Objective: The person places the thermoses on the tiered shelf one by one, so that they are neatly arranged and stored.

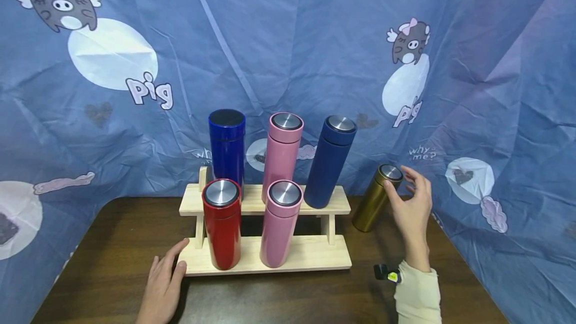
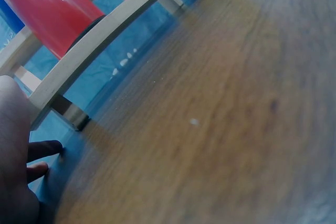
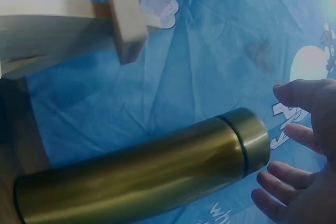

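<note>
A gold thermos bottle point(image 1: 372, 204) with a steel-topped lid stands on the table to the right of a two-tier wooden rack point(image 1: 317, 259). Around its lid, my right hand point(image 1: 414, 209) spreads thumb and fingers; in the right wrist view the fingers point(image 3: 286, 182) sit just beyond the lid, gripping nothing. My left hand point(image 1: 161, 286) lies at the left end of the rack's lower board, thumb and forefinger right at its edge. On that board stand a red thermos point(image 1: 225, 244) and a pink thermos point(image 1: 276, 239).
The rack's upper board carries a bright blue thermos point(image 1: 227, 156), another pink thermos point(image 1: 282, 159) and a navy thermos point(image 1: 326, 169). A blue cloth point(image 1: 324, 39) with pig prints hangs behind the brown table point(image 1: 270, 299). A small black device point(image 1: 386, 273) sits at my right cuff.
</note>
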`<state>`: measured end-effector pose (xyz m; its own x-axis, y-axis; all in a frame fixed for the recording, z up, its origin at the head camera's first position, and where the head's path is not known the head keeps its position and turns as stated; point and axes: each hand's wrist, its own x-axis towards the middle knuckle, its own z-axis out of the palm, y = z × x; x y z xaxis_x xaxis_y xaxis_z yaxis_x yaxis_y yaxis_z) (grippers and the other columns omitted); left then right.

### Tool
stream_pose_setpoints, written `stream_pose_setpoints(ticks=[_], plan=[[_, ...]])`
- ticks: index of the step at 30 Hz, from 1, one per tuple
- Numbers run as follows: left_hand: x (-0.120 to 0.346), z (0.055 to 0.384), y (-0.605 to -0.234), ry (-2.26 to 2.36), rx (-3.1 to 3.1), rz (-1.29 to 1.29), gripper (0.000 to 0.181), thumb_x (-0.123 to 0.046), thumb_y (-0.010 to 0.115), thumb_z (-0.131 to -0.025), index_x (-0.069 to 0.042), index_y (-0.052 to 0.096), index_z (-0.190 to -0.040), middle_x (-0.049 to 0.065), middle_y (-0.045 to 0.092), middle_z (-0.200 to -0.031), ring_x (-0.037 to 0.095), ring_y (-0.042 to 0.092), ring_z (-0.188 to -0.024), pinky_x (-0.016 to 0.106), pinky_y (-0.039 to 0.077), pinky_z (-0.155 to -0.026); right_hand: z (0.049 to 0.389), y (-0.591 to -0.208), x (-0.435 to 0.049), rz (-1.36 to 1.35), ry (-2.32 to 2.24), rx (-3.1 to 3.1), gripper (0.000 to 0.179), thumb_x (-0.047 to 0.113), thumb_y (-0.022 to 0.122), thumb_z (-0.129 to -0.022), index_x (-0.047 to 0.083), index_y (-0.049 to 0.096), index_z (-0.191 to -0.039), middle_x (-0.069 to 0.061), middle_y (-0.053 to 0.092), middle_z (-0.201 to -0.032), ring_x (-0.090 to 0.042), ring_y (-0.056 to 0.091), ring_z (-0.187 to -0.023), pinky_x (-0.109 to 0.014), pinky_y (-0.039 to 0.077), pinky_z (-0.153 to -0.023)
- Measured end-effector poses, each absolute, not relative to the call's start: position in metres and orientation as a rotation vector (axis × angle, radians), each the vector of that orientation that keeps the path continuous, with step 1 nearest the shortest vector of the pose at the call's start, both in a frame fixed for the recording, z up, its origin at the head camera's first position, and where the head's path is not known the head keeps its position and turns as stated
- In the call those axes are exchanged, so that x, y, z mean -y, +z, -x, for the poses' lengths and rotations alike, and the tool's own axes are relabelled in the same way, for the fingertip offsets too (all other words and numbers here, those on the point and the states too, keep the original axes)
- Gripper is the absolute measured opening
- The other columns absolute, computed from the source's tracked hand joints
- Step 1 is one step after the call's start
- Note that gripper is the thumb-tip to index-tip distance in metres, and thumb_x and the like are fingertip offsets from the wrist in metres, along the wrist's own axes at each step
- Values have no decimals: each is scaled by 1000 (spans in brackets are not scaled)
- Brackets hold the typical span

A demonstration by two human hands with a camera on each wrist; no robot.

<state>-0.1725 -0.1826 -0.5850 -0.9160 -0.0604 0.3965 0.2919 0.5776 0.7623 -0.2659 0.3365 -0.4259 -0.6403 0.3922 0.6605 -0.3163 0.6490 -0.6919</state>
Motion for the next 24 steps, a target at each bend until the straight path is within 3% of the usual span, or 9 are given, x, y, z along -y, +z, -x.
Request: stream_pose_setpoints(ticks=[5,10,16,24], plan=[[182,173,-585,-1273,2416,193,41,-16,47,-118,0,55,-154,33,60,-154,63,51,-142,83,11,-127,270,-432,-341,71,1061,2042,54,7,89,-93,-2,69,-142,-29,61,-139,-35,63,-126,-21,47,-99],[182,173,-586,-1266,2419,189,41,-15,47,-117,-1,55,-154,33,60,-154,64,52,-141,84,13,-126,273,-437,-344,87,1081,2077,53,7,89,-93,-2,69,-141,-29,61,-138,-39,65,-126,-19,48,-97],[183,173,-585,-1278,2440,178,41,-17,46,-118,0,54,-155,33,59,-156,63,51,-143,84,12,-126,277,-443,-345,72,1110,2085,55,5,88,-92,-1,67,-143,-28,64,-135,-41,65,-125,-29,51,-97],[183,172,-581,-1293,2506,141,43,-20,43,-120,-1,51,-157,32,56,-159,63,49,-146,85,11,-126,283,-456,-343,114,1186,2056,64,6,90,-92,5,60,-148,-17,69,-143,-3,58,-119,-26,49,-100]])
